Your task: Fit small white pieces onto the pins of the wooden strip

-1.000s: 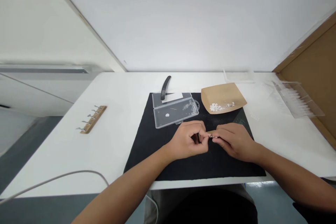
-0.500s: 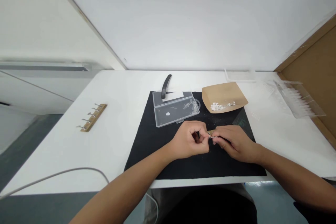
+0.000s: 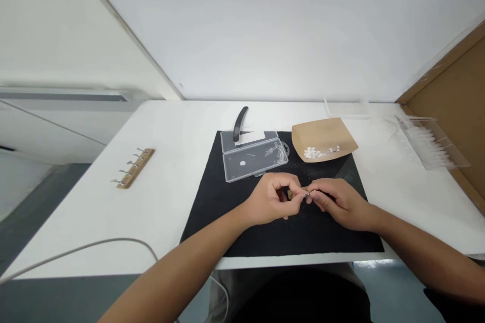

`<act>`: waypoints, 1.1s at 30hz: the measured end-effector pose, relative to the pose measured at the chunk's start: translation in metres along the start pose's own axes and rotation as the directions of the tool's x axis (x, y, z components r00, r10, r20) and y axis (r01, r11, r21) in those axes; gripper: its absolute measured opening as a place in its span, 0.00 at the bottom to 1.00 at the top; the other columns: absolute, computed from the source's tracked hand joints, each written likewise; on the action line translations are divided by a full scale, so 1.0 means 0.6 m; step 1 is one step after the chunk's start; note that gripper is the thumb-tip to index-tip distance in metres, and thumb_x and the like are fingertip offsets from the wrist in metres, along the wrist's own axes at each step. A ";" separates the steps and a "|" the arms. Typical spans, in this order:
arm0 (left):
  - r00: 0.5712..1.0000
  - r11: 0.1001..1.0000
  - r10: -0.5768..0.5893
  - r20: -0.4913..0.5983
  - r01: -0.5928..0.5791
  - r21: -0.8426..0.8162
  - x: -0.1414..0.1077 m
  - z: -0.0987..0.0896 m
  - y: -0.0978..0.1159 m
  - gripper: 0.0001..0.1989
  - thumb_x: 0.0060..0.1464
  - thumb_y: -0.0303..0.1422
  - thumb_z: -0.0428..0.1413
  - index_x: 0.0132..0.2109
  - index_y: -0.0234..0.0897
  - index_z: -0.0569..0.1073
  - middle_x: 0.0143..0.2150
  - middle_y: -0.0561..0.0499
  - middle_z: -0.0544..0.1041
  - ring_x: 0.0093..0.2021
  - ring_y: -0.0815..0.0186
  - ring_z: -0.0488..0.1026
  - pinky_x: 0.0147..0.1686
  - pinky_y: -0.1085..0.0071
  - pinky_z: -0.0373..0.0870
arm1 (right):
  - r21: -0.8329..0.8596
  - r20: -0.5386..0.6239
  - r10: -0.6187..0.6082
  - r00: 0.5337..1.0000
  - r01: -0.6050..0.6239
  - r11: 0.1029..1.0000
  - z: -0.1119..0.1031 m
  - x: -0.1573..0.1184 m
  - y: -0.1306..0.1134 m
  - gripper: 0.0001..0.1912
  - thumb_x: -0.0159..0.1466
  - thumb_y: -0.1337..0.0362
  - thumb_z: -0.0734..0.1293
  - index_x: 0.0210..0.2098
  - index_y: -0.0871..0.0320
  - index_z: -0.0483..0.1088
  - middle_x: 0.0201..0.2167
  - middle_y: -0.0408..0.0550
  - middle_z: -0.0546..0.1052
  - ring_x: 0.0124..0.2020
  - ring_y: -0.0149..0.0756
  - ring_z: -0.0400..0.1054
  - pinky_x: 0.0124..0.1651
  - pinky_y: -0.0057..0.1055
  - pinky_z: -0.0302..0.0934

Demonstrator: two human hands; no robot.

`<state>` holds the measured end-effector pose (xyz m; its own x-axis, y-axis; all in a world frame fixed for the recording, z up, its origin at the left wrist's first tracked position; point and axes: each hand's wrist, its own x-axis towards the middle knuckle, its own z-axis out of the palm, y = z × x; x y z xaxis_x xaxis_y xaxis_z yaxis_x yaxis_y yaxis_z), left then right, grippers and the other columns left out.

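Above the black mat point(image 3: 250, 232), my left hand point(image 3: 276, 198) pinches thumb against forefinger at one side of a tiny shiny metal piece point(image 3: 306, 195). My right hand point(image 3: 339, 204) closes thumb and fingers on the other side of it, and the fingertips of both hands nearly meet. A bit of wooden strip point(image 3: 290, 195) shows between the left fingers; the rest is hidden. Just beyond the hands lies an open clear plastic case point(image 3: 252, 160) with small clear pieces and one white dot inside.
A brown paper tray point(image 3: 322, 136) holds small white pieces. A dark curved file point(image 3: 239, 123) lies on the case lid. At left stands a wooden strip with metal clips point(image 3: 135, 169); at right, clear packs of nail tips point(image 3: 428, 141). A cable point(image 3: 113, 240) crosses the front left.
Both hands have come slightly closer together, and the left fingertips have moved a little right. Less of the metal piece shows between them.
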<state>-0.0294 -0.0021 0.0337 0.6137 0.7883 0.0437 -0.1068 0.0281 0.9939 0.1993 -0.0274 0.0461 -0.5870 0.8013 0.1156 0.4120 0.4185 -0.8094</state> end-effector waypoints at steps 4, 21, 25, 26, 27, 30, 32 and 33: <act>1.000 1.000 -0.004 0.001 0.004 0.009 -0.001 -0.003 0.002 0.13 0.57 0.38 0.67 0.36 0.30 0.81 0.35 0.47 0.79 0.21 0.75 0.72 0.15 0.81 0.74 | 0.044 -0.018 0.024 1.000 -0.023 0.999 -0.003 0.000 0.001 0.16 0.79 0.58 0.58 0.41 0.56 0.74 0.26 0.38 0.71 0.27 0.27 0.66 0.34 0.25 0.58; 0.998 0.998 0.060 -0.014 -0.060 0.025 0.000 -0.007 -0.005 0.15 0.60 0.41 0.67 0.44 0.32 0.84 0.35 0.48 0.77 0.24 0.74 0.73 0.15 0.82 0.74 | -0.102 -0.112 -0.068 0.991 0.057 0.993 -0.003 0.000 0.003 0.15 0.79 0.58 0.58 0.41 0.56 0.73 0.27 0.40 0.74 0.28 0.29 0.68 0.34 0.27 0.59; 0.995 0.995 0.094 -0.044 -0.092 0.051 -0.001 -0.007 -0.009 0.13 0.61 0.39 0.66 0.44 0.32 0.84 0.36 0.48 0.75 0.25 0.73 0.73 0.16 0.81 0.75 | -0.176 -0.125 -0.109 0.986 0.086 0.981 -0.002 0.000 0.006 0.15 0.79 0.58 0.58 0.42 0.56 0.73 0.29 0.42 0.76 0.30 0.30 0.69 0.35 0.27 0.59; 0.994 0.993 0.101 -0.050 -0.098 0.063 -0.002 -0.007 -0.009 0.12 0.61 0.38 0.65 0.44 0.32 0.83 0.36 0.48 0.75 0.25 0.73 0.73 0.16 0.81 0.75 | -0.186 -0.124 -0.111 0.986 0.086 0.979 -0.002 0.000 0.007 0.15 0.79 0.58 0.58 0.42 0.55 0.73 0.29 0.42 0.76 0.30 0.30 0.69 0.35 0.27 0.59; 0.993 0.992 0.107 -0.053 -0.103 0.074 -0.002 -0.006 -0.009 0.12 0.62 0.38 0.65 0.44 0.32 0.83 0.37 0.47 0.75 0.26 0.73 0.73 0.16 0.82 0.75 | -0.195 -0.122 -0.113 0.986 0.088 0.977 -0.001 0.000 0.007 0.15 0.79 0.58 0.58 0.42 0.56 0.73 0.29 0.43 0.77 0.30 0.31 0.70 0.35 0.28 0.59; 0.992 0.989 0.119 -0.047 -0.115 0.093 -0.002 -0.006 -0.006 0.11 0.62 0.37 0.64 0.44 0.32 0.83 0.38 0.45 0.76 0.25 0.74 0.73 0.16 0.83 0.72 | -0.215 -0.114 -0.121 0.986 0.094 0.972 0.000 -0.001 0.008 0.15 0.79 0.58 0.58 0.42 0.55 0.73 0.31 0.43 0.78 0.31 0.31 0.71 0.35 0.28 0.60; 0.991 0.987 0.128 -0.041 -0.123 0.104 -0.003 -0.007 -0.004 0.10 0.62 0.36 0.65 0.43 0.32 0.83 0.39 0.45 0.77 0.25 0.74 0.73 0.16 0.83 0.70 | -0.222 -0.112 -0.129 0.985 0.101 0.970 0.000 -0.002 0.008 0.15 0.79 0.58 0.58 0.43 0.55 0.73 0.31 0.43 0.78 0.31 0.31 0.71 0.35 0.28 0.60; 0.990 0.985 0.134 -0.038 -0.129 0.111 -0.003 -0.007 -0.002 0.10 0.62 0.36 0.65 0.43 0.32 0.84 0.39 0.45 0.77 0.25 0.74 0.73 0.16 0.83 0.70 | -0.224 -0.111 -0.132 0.985 0.104 0.969 0.000 -0.003 0.008 0.14 0.79 0.58 0.58 0.43 0.55 0.73 0.31 0.43 0.78 0.31 0.31 0.71 0.35 0.28 0.60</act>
<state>-0.0334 -0.0010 0.0318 0.5640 0.8076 0.1724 -0.0977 -0.1420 0.9850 0.2024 -0.0266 0.0418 -0.5550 0.7817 0.2846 0.4938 0.5849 -0.6435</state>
